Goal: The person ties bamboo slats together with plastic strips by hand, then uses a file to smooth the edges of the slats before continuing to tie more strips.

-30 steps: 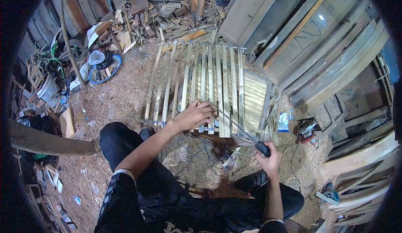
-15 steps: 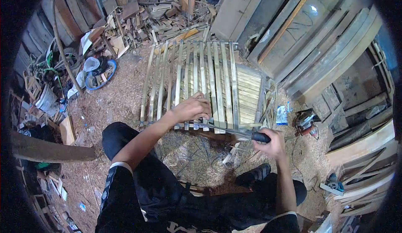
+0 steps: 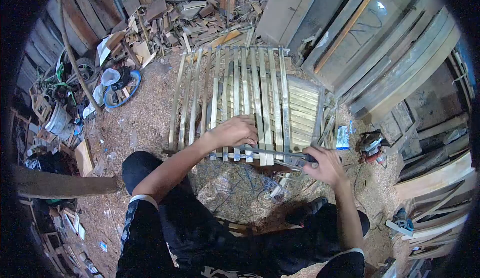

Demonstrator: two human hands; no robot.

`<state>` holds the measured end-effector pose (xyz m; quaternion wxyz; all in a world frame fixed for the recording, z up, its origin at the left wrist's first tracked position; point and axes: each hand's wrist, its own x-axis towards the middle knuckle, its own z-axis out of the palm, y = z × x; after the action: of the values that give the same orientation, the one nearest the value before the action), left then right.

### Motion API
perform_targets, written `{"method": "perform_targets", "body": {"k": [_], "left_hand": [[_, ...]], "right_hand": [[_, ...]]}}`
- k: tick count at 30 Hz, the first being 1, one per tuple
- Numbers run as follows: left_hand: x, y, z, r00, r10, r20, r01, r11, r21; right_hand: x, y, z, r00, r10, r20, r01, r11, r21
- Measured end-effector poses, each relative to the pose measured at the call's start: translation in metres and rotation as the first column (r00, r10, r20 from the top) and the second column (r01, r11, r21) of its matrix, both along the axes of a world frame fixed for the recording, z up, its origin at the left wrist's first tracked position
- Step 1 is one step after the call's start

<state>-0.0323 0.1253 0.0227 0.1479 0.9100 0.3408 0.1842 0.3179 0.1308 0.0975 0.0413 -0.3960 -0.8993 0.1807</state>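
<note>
Thin wooden slats [image 3: 216, 93] lie side by side in front of me, joined by crosspieces near their far and near ends. My left hand [image 3: 236, 131] rests at the near end of the middle slats, its fingers curled down; what they grip is hidden. My right hand [image 3: 326, 165] is wrapped round the dark handle of a long saw-like tool [image 3: 277, 154]. The tool's blade points left across the near slat ends, close to the left fingertips. Beneath the slats is a second slatted panel [image 3: 302, 110].
Scrap wood [image 3: 192, 20] is heaped at the back. A blue basin [image 3: 124, 95] and a white bucket [image 3: 59, 120] stand left. A power tool [image 3: 372, 148] lies right, near stacked boards [image 3: 435, 178]. A thick beam [image 3: 65, 183] juts in from the left.
The right hand and the tool have shifted slightly, and its handle is now more covered by the fingers. The left hand has moved a little to the right. The whole view has shifted slightly.
</note>
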Motion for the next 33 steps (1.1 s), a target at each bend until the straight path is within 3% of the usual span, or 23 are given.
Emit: {"method": "perform_targets", "body": {"k": [6, 10, 16, 18, 21, 27, 33], "left_hand": [[-0.003, -0.002, 0.003, 0.994, 0.042, 0.097, -0.029, 0.991, -0.133], [-0.005, -0.001, 0.000, 0.993, 0.047, 0.106, -0.031, 0.989, -0.142], [-0.008, 0.002, -0.005, 0.996, 0.024, 0.089, -0.023, 1.000, -0.012], [-0.007, 0.002, 0.000, 0.996, 0.029, 0.090, -0.025, 0.999, -0.040], [-0.006, -0.001, 0.008, 0.998, 0.036, 0.052, -0.030, 0.991, -0.127], [-0.005, 0.000, 0.000, 0.997, 0.047, 0.060, -0.042, 0.996, -0.075], [-0.004, 0.001, 0.001, 0.998, 0.036, 0.050, -0.032, 0.997, -0.075]], "right_hand": [[0.002, -0.002, -0.010, 0.996, 0.018, -0.088, -0.007, 0.993, 0.120], [0.004, -0.006, -0.014, 0.993, 0.012, -0.120, 0.010, 0.983, 0.181], [0.016, -0.002, -0.010, 0.990, -0.066, -0.127, 0.088, 0.980, 0.178], [0.018, -0.002, -0.011, 0.986, -0.103, -0.132, 0.124, 0.979, 0.160], [0.015, -0.002, -0.015, 0.983, -0.024, -0.180, 0.065, 0.973, 0.220], [0.011, -0.002, -0.010, 0.989, -0.009, -0.146, 0.046, 0.967, 0.252], [0.006, -0.005, -0.001, 1.000, 0.008, 0.002, -0.008, 0.955, 0.297]]}}
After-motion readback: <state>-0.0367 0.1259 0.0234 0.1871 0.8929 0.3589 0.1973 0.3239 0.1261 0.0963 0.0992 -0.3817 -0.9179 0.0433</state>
